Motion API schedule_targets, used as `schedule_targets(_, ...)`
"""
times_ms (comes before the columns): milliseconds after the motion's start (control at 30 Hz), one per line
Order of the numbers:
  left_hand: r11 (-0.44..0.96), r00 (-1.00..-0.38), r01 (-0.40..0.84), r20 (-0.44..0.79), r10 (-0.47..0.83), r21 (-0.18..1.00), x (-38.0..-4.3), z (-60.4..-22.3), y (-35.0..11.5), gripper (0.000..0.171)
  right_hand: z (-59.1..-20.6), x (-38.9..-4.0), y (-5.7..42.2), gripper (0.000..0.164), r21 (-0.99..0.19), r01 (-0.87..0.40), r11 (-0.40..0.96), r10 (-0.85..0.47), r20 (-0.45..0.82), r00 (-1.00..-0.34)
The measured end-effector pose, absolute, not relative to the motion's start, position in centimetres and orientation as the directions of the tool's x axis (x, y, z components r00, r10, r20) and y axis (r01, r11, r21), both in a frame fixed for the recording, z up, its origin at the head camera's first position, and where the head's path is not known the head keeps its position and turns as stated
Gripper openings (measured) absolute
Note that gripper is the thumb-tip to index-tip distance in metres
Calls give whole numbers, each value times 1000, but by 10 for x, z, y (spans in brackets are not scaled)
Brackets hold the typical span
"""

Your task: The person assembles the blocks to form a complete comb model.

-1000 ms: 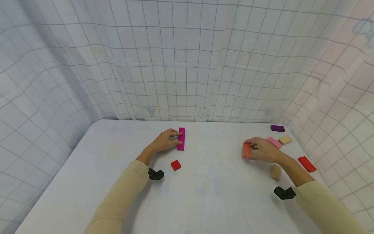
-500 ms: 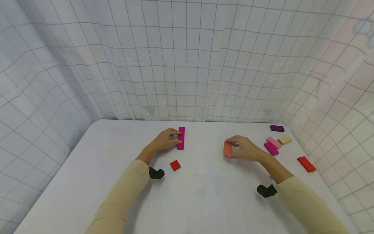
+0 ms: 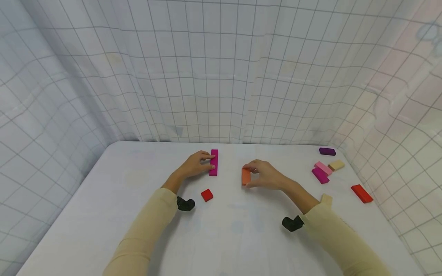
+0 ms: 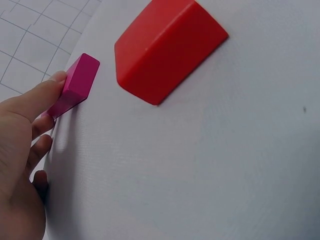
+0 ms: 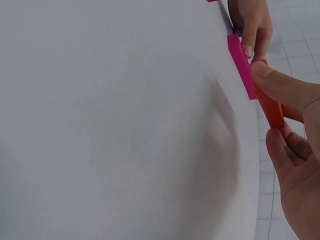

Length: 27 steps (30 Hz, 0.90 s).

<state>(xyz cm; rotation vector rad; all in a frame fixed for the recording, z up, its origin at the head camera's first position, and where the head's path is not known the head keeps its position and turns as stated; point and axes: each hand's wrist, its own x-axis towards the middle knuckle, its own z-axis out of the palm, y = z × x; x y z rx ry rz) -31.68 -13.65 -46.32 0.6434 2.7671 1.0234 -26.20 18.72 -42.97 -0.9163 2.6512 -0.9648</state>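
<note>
Magenta, long, straight-edged block point(image 3: 215, 162) is on the smooth white surface point(image 3: 241, 237), a bit L of ctr, long axis running near-to-far. L hand point(image 3: 194, 166) is at its L side, grip pinching it btwn thumb & fingertips; L wrist view has the thumb on the block's side.

Orange, short, rectangular block point(image 3: 246, 177) is in the R hand point(image 3: 265, 176), grip pinching it w/ thumb at near end & fingers at far end. It's just R of the magenta one, gap btwn them in head view, roughly parallel. R wrist view: R hand's shadow falls on the surface, apart from the hand; can't tell for sure if the block touches down.

Small, bright red block w/ angled end point(image 3: 207, 195) sits nearer than the magenta one, close to L wrist, untouched by either hand.

Far R, a loose group: dark purple block point(image 3: 327, 151) at the back; pale yellow block point(image 3: 336, 165); light pink block point(image 3: 323, 168) right next to it; short magenta block point(image 3: 320, 175) up against the pink one. Red oblong block point(image 3: 362, 193) is nr the R edge, set at a slant. Beige block point(image 3: 326, 199) is partly hidden behind the pale yellow R sleeve point(image 3: 340, 241).

Black wrist mounts point(image 3: 185, 204) poke out at both cuffs. White grid-print curtain point(image 3: 221, 76) hangs behind.
</note>
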Motion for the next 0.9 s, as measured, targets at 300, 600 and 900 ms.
schedule_targets(300, 694, -913, 319, 12, 408, 646, -317, -464, -136, 56, -434, -262, 147, 61, -637, -518, 571, -656, 27, -755)
schedule_targets(600, 683, -907, 337, 29, 420, 648, -321, -466, -139, 55, -435, -266, 120, 61, -674, -491, 552, -646, 26, -763)
schedule_targets(900, 669, -901, 351, 41, 432, 656, -320, -467, -139, 55, -444, -268, 102, 59, -636, -524, 567, -657, 34, -753)
